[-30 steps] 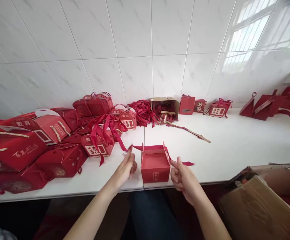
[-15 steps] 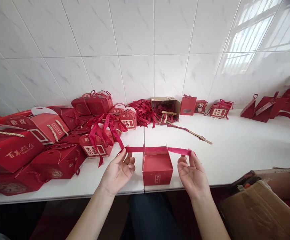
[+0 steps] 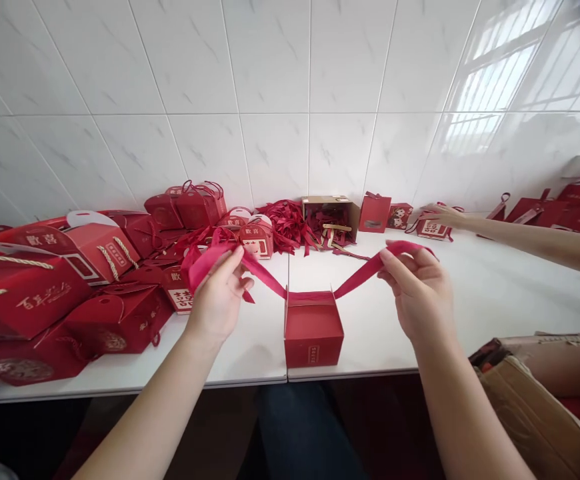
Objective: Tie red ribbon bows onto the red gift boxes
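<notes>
A small red gift box (image 3: 314,337) stands on the white table in front of me. A dark pink ribbon (image 3: 311,298) runs across its top and out past both upright sides. My left hand (image 3: 219,293) pinches one end of the ribbon, raised to the left of the box, and a loop of it hangs over the fingers. To the right, my right hand (image 3: 420,293) pinches the other end, also lifted. From the box the ribbon slopes up to each hand in a shallow V.
Red gift boxes (image 3: 115,313) are piled at the left. Against the tiled wall lie a heap of ribbons (image 3: 287,223) and a cardboard box (image 3: 355,217) of ribbon pieces. Another person's hand (image 3: 443,215) reaches to a small box (image 3: 433,229). A large carton (image 3: 525,407) stands lower right.
Both my hands have risen and moved apart, lifting the ribbon ends from nearly level into a V. Another person's arm has reached in from the right to a small box.
</notes>
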A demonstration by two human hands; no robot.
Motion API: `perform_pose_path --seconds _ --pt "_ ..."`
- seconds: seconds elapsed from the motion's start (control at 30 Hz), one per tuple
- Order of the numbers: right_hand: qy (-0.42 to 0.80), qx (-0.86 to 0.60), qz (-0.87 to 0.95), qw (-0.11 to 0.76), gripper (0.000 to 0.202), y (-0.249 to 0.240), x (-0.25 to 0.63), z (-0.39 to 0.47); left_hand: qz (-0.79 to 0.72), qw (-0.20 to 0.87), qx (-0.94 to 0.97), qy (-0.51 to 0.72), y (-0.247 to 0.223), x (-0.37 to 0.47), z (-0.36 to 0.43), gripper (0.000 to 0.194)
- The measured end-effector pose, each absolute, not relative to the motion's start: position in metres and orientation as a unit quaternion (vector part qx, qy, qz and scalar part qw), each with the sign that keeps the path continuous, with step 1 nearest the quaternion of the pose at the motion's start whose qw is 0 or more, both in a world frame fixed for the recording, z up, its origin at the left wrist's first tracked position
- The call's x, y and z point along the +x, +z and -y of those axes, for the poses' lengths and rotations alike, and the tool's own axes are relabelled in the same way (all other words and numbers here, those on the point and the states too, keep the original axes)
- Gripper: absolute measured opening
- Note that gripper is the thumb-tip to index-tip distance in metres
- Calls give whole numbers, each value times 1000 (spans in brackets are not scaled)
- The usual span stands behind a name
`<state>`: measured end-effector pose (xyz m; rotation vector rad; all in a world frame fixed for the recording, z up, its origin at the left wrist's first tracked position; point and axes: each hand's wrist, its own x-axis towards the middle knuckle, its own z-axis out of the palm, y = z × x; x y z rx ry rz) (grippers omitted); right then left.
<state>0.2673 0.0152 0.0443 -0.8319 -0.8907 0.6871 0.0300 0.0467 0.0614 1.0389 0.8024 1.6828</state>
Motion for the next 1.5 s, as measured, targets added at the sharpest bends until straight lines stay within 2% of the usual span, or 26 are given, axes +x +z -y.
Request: perform_pose_path --seconds 0.2,0.37,0.47,0.57,0.63,0.77,0.9,1.07,1.17,1.27,1.37,1.5 --pt "216 -421 572 670 19 82 260 -21 -336 368 563 659 96 48 -48 25" --pt "210 -398 633 630 21 98 258 -28 -350 324 588 653 113 48 -44 21" --pt "265 -353 624 644 17 104 257 -31 -352 329 583 655 119 45 -41 21" --pt "334 -322 591 660 30 107 256 -34 -351 359 573 648 122 45 -39 20" --pt "345 -321 584 661 31 108 256 -35 -343 389 560 647 124 48 -39 18" --pt "358 -293 586 665 28 110 253 -37 -310 463 535 635 130 56 -40 16" --pt "399 -270 588 649 23 114 247 -40 -283 510 548 600 133 63 -41 22" --pt "362 -343 638 586 15 120 236 -37 -278 464 643 542 132 71 -37 21" --pt "368 -289 691 551 15 120 230 -32 -327 413 676 515 131 75 -33 23" --pt "382 -244 692 562 18 115 228 -31 -335 409 690 495 130 74 -33 20" --pt "306 -243 724 569 23 108 232 -36 -322 459 671 486 128 69 -36 17" --pt "26 -241 813 529 24 100 241 -44 -302 535 637 466 127 61 -43 23"
